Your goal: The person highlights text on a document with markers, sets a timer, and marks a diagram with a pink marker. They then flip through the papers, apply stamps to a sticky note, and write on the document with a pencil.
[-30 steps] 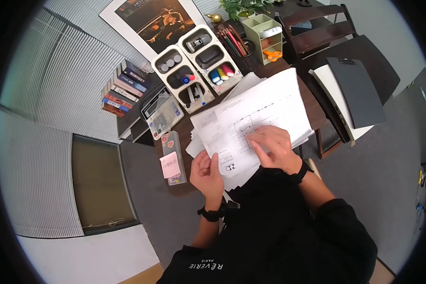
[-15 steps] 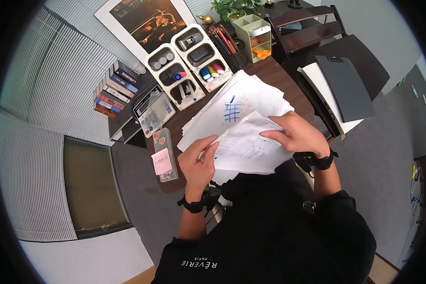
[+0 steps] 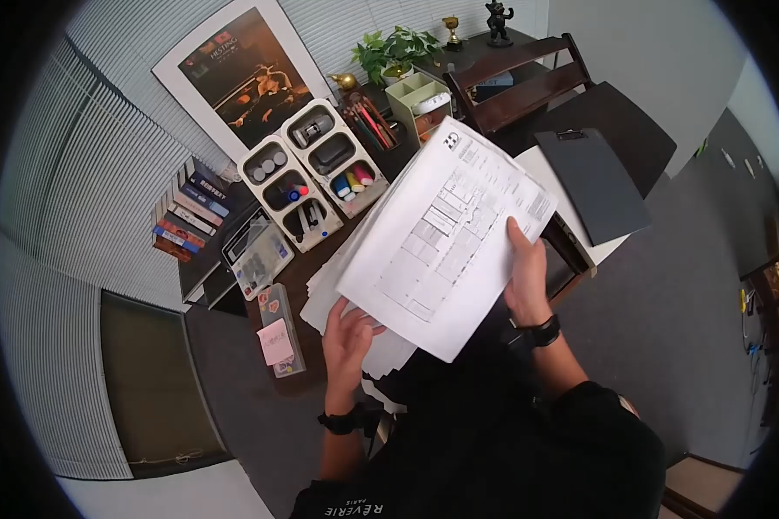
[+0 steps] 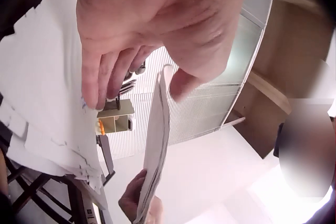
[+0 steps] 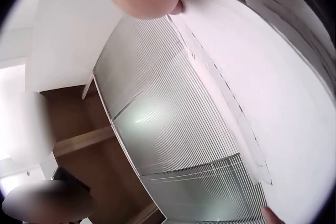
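A bundle of paper sheets [image 3: 467,229], the top one printed with a floor plan, is held tilted above the desk in the head view. My right hand [image 3: 528,272] grips its right edge, thumb on the printed face and fingers behind. By the lower left corner, my left hand [image 3: 346,342] has its fingers loosely bent. In the left wrist view the bundle's edge [image 4: 158,134] stands between the thumb and fingers of this hand, with space on both sides. More loose paper [image 4: 44,71] lies in a stack beside those fingers, partly covered by the bundle in the head view.
White organizers [image 3: 290,195] with markers and small items stand behind the papers, near a pencil holder [image 3: 372,125]. A sticker-covered case [image 3: 281,333] with a pink note lies at the desk's left end. To the right, a black clipboard [image 3: 593,186] rests over white sheets.
The bundle was lifted off the stack, briefly baring a sheet with a blue grid drawing, and turned so its logo is now at the top. My left hand has loosened from its edge.
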{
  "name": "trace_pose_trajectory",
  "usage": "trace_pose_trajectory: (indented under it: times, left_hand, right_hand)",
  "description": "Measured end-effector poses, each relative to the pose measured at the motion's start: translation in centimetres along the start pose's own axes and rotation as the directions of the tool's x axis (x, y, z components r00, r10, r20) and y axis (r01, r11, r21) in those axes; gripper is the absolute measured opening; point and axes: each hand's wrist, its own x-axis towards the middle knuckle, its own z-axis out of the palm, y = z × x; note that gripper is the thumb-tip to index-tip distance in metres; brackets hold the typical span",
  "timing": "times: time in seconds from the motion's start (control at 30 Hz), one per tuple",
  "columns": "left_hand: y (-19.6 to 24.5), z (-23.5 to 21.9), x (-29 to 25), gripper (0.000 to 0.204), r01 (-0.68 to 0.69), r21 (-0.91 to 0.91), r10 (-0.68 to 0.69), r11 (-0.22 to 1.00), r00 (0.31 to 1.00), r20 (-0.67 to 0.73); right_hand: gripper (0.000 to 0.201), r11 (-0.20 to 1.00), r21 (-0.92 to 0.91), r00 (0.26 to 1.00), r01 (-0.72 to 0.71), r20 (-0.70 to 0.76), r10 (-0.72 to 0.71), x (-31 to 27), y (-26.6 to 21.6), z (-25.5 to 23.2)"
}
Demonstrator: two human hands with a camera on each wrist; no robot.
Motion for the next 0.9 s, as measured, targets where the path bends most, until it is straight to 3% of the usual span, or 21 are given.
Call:
trace_pose_trajectory:
  times: [0.07,0.2,0.27,0.3,0.37,0.4,0.53,0.6,0.73,0.8,0.9]
  left_hand:
    - [0.1,0.8,0.0,0.062,0.092,-0.029,-0.093,0.995,0.995,-0.029]
    - [-1.5,0.1,-0.1,0.060,0.039,0.106,-0.030,0.994,0.996,-0.084]
    - [-2.5,-1.4,-0.8,0.059,0.065,-0.095,-0.080,0.993,0.983,-0.167]
    - [-2.3,-1.5,-1.0,0.059,0.071,-0.098,-0.086,0.993,0.983,-0.163]
    - [-1.5,-1.5,-1.2,0.060,0.034,-0.377,-0.135,0.926,0.960,-0.245]
    - [-1.6,-1.7,-1.3,0.054,0.010,-0.385,-0.117,0.923,0.960,-0.255]
    - [-1.5,-1.6,-0.9,0.047,0.056,-0.228,-0.114,0.972,0.962,-0.249]
    - [-1.6,-1.3,-0.6,0.049,0.067,-0.006,-0.066,0.998,0.958,-0.280]
    - [-1.3,-0.7,-0.7,0.051,0.097,0.011,-0.090,0.995,0.948,-0.305]
    - [-1.8,-0.4,-0.4,0.052,-0.066,0.025,0.071,0.997,0.934,-0.350]
    - [-1.1,-0.8,0.0,0.052,-0.100,-0.088,0.051,0.991,0.896,-0.442]
  right_hand:
    - [0.047,0.998,0.063,1.000,0.008,-0.031,-0.006,-0.6,2.2,0.0]
    - [0.045,0.997,0.080,0.998,-0.001,-0.069,0.007,-2.7,4.7,1.2]
    - [0.042,0.997,0.053,0.992,-0.058,-0.109,0.063,-3.6,4.8,1.6]
    - [0.042,0.997,0.050,0.991,-0.057,-0.116,0.062,-3.7,5.1,1.5]
    - [0.039,0.999,0.017,0.996,-0.033,-0.082,0.034,-3.4,5.9,0.9]
    - [0.038,1.000,0.006,0.997,-0.024,-0.077,0.025,-3.4,6.0,0.9]
    - [0.038,1.000,0.024,0.999,-0.019,-0.040,0.020,-3.7,5.9,1.0]
    - [0.037,0.999,0.025,0.998,-0.022,-0.065,0.024,-3.7,6.1,1.0]
    - [0.037,0.996,0.080,0.999,-0.035,-0.026,0.037,-4.0,6.4,1.0]
    - [0.037,0.990,0.065,0.992,-0.122,0.021,0.121,-4.0,6.4,0.8]
    - [0.040,0.993,0.002,0.983,-0.115,0.144,0.114,-4.3,6.6,0.8]
